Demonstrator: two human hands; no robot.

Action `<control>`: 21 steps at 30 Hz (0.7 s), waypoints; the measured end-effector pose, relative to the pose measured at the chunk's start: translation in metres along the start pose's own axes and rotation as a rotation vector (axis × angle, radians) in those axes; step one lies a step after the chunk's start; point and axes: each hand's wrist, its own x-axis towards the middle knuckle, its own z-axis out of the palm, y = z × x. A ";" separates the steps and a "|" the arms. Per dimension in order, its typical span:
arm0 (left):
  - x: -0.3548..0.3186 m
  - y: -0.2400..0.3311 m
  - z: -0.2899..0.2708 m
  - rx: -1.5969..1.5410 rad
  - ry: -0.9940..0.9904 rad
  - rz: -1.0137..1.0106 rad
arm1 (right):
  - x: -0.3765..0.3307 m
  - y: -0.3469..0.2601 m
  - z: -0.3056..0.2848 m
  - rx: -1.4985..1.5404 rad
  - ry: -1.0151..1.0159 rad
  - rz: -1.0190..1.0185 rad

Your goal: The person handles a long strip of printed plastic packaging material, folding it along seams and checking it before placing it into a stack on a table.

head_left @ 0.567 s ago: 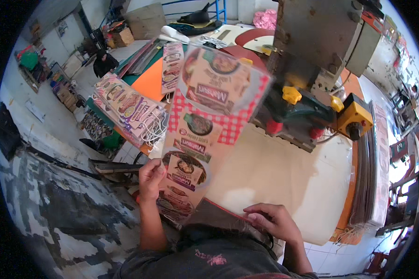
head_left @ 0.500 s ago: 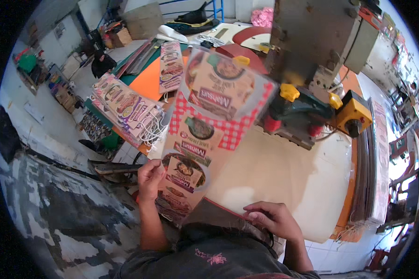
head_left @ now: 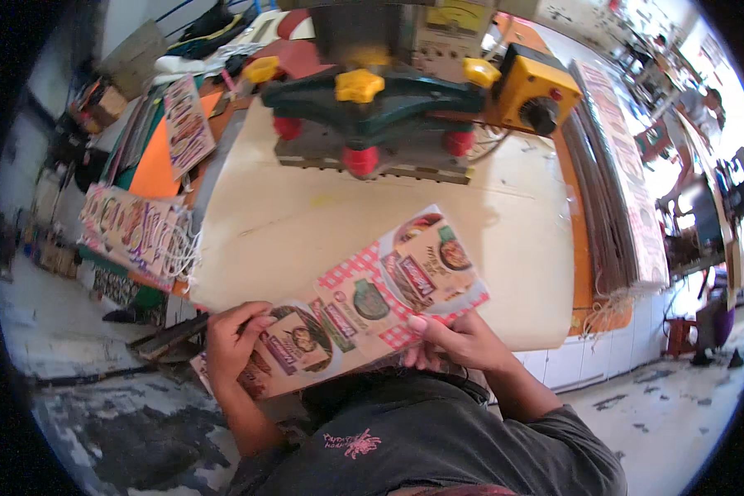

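Observation:
A long printed sheet (head_left: 364, 351) with food pictures and a red-and-white check band lies slanted across the front of the cream work surface, close to my body. My left hand (head_left: 236, 339) is closed on its left part, thumb on top. Farther right, my right hand (head_left: 459, 339) pinches the sheet's near edge, its thumb over the print and its fingers partly hidden underneath. Beyond the sheet stands a press head (head_left: 372, 116), dark green with yellow knobs and red feet, apart from both hands.
At the left lies a pile of printed sheets with white strings (head_left: 132, 231); another printed strip (head_left: 188, 126) rests on orange sheeting (head_left: 155, 165). A yellow control box (head_left: 537, 89) sits beside the press. Tall stacked sheets (head_left: 620, 182) line the right edge. People work at the far right.
The sheet has come down from upright to a low slant, its far end swinging right. My right hand has taken hold of its near edge. The view has turned to the right.

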 end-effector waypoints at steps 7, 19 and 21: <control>-0.013 0.072 0.007 0.179 0.273 0.415 | 0.018 0.017 -0.009 0.493 0.153 -0.109; -0.028 -0.056 0.032 -0.911 -0.496 0.039 | 0.027 0.021 -0.021 0.910 -0.073 -0.033; -0.016 -0.028 0.044 -1.048 -0.338 0.115 | 0.033 0.017 -0.014 0.928 -0.118 0.063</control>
